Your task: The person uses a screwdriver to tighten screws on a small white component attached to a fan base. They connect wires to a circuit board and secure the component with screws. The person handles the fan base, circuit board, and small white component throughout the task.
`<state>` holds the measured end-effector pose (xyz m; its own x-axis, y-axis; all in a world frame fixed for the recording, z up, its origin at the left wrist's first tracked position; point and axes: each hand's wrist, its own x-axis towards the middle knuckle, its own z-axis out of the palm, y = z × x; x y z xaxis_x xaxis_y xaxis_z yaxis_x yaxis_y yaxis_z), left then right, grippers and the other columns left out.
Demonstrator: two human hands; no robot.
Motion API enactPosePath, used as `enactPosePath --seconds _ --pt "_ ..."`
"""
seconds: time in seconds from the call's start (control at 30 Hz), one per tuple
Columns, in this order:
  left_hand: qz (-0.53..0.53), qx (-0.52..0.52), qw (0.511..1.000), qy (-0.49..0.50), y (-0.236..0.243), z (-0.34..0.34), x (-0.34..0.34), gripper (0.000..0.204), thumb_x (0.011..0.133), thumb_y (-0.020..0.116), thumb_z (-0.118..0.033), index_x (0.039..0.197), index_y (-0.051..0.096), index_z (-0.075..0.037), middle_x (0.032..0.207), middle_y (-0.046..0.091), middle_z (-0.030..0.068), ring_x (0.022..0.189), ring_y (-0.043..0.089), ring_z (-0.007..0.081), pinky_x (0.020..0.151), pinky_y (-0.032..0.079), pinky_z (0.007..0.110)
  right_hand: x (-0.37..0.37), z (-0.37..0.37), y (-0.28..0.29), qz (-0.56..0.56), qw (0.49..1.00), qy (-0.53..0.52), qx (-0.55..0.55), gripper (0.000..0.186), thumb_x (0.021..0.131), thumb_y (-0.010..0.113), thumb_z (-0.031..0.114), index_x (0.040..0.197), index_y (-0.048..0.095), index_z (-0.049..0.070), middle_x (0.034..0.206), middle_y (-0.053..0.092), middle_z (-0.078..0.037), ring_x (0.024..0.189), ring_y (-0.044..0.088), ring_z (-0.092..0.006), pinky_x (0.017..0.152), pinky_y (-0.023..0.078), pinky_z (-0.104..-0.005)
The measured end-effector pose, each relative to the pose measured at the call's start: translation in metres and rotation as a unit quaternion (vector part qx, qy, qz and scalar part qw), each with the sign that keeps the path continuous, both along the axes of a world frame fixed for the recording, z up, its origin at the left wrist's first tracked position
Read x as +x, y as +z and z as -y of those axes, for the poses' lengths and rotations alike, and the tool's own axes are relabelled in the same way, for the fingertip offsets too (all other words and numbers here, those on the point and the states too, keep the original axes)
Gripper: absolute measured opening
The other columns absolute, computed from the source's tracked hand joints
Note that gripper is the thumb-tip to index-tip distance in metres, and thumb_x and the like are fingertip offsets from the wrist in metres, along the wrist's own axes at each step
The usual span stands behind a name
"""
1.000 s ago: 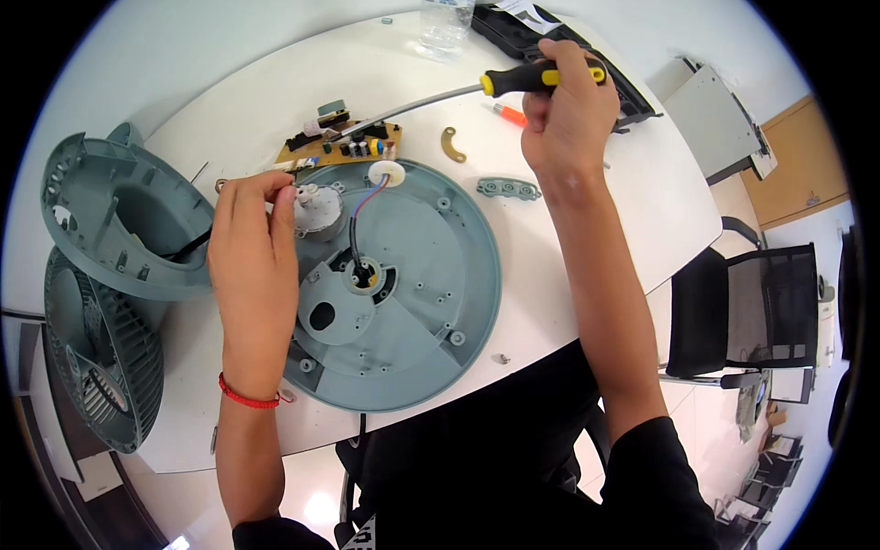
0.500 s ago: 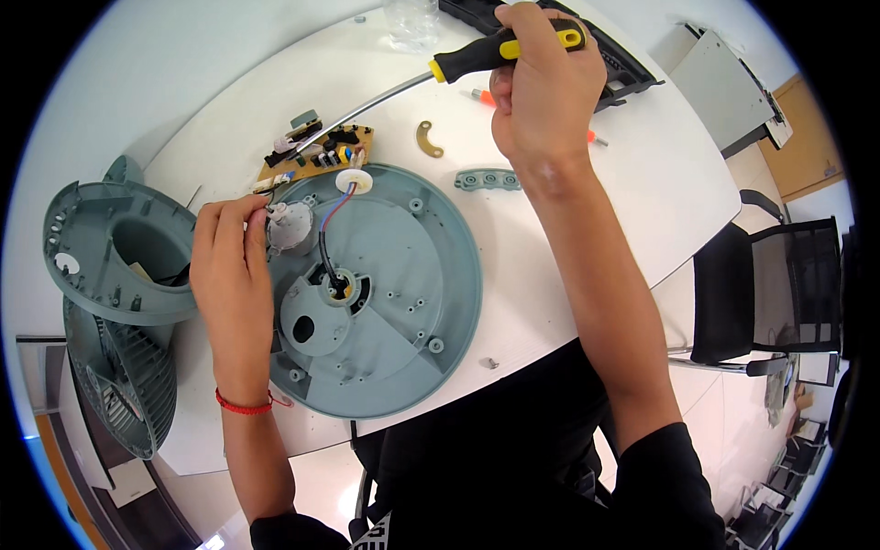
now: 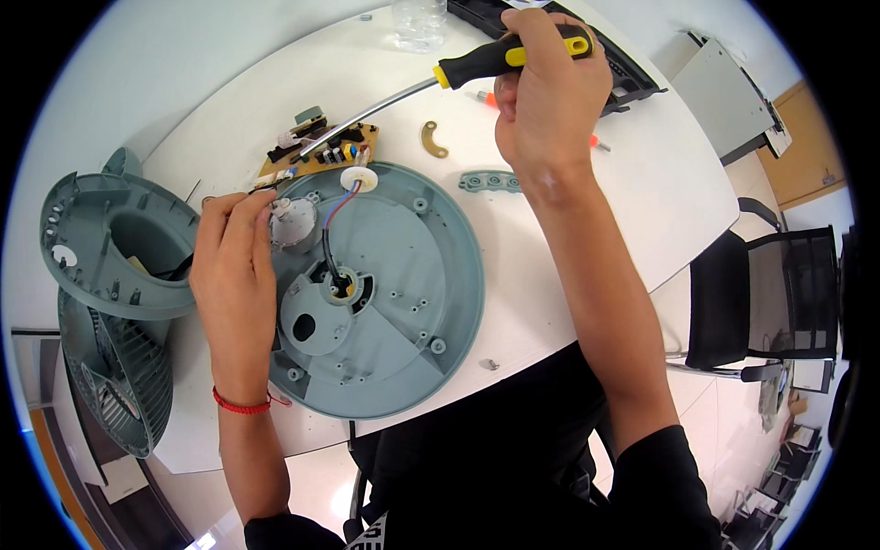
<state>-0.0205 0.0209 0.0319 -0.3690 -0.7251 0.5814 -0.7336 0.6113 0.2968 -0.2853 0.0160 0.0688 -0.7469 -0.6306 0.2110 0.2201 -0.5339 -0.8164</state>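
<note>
My right hand (image 3: 555, 101) grips a black-and-yellow screwdriver (image 3: 472, 64), its long shaft angled down to the brown circuit board (image 3: 335, 165); whether the tip touches is unclear. My left hand (image 3: 234, 252) has its fingers pinched at the silver motor (image 3: 295, 229); what they hold is hidden. The motor sits on a round grey plastic base (image 3: 403, 275), with a white disc (image 3: 359, 180) on red, blue and black wires. A brass curved plate (image 3: 433, 139) and grey plastic piece (image 3: 489, 181) lie to the right of the board.
Grey housings (image 3: 110, 229) stand at the left of the white table (image 3: 642, 202). A black case (image 3: 632, 87), orange-handled tool (image 3: 598, 144) and clear bottle (image 3: 417, 23) lie or stand toward the back. A small screw (image 3: 492, 364) is near the front edge. Right of the table is a chair (image 3: 761, 293).
My right hand has moved toward the back, raising the screwdriver handle while the tip remains over the board. My left hand stays pinched by the motor. The view has shifted slightly.
</note>
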Motion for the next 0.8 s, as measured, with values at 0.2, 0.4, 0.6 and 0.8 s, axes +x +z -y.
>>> enactPosePath --seconds 0.2,0.4,0.6,0.8 --pt "-0.025 0.011 1.0 0.006 -0.002 0.0 -0.003 0.011 0.099 0.064 -0.005 0.108 0.07 -0.002 0.099 0.063 0.01 0.079 0.062 0.0227 0.07 0.05 0.033 -0.003 0.001 -0.004 -0.006 1.0 0.001 -0.013 0.016 0.086 0.069 0.009 0.083 0.053 0.011 0.066 0.049 0.003 0.045 0.039 -0.0049 0.038 0.031 -0.0221" --pt "-0.029 0.018 0.999 0.015 -0.002 0.0 -0.002 0.012 0.098 0.065 -0.004 0.107 0.071 -0.001 0.097 0.063 0.0086 0.073 0.06 0.0183 0.065 0.049 0.03 -0.001 0.0 0.0 0.003 1.0 0.008 0.006 0.015 0.086 0.068 0.009 0.084 0.053 0.011 0.065 0.049 0.002 0.045 0.04 -0.0056 0.038 0.032 -0.0227" --pt "-0.035 0.033 0.998 0.033 -0.003 0.002 -0.005 0.011 0.099 0.066 -0.009 0.107 0.071 -0.002 0.097 0.066 0.0057 0.073 0.057 0.0133 0.065 0.048 0.027 0.0 -0.003 0.004 0.007 1.0 0.009 0.03 0.014 0.086 0.067 0.01 0.087 0.053 0.009 0.065 0.05 0.001 0.045 0.04 -0.006 0.039 0.032 -0.0231" --pt "-0.03 0.039 0.998 0.039 -0.006 0.004 -0.003 0.013 0.101 0.065 -0.011 0.108 0.072 -0.003 0.098 0.067 0.0056 0.076 0.059 0.0137 0.066 0.049 0.027 0.0 -0.004 0.005 -0.021 0.999 -0.006 0.038 0.014 0.086 0.067 0.012 0.089 0.054 0.008 0.066 0.052 0.0 0.046 0.042 -0.0062 0.04 0.034 -0.023"
